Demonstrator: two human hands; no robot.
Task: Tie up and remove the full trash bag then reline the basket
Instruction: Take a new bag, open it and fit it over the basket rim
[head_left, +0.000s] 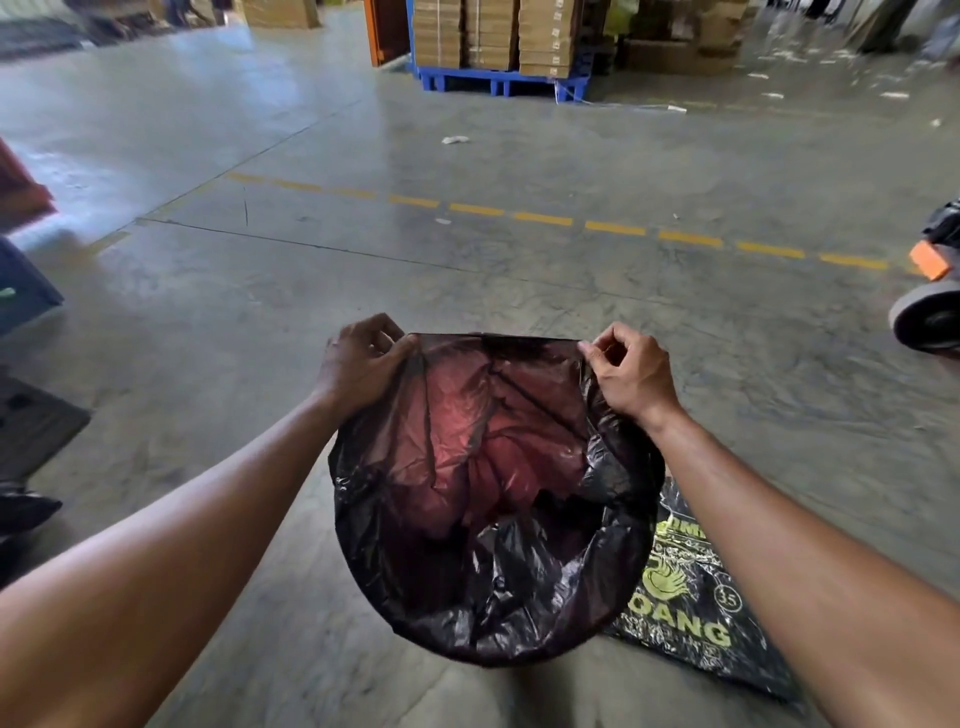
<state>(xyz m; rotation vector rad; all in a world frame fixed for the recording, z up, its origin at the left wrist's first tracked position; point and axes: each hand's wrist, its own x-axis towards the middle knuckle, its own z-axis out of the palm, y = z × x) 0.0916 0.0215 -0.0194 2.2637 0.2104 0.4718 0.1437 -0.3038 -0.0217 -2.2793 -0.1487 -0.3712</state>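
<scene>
Over the grey concrete floor (467, 270), at six o'clock, the left hand (358, 364) and right hand (631, 371) are each pinching shut on the far rim of a thin black plastic trash bag (493, 519) draping over a reddish basket.

**Fresh liner spread over the basket**

My black trash bag liner (493, 519) is thin and crinkled, its mouth open wide over the round basket, whose red shows through. Its far edge at 12 o'clock is lifted taut.
</scene>
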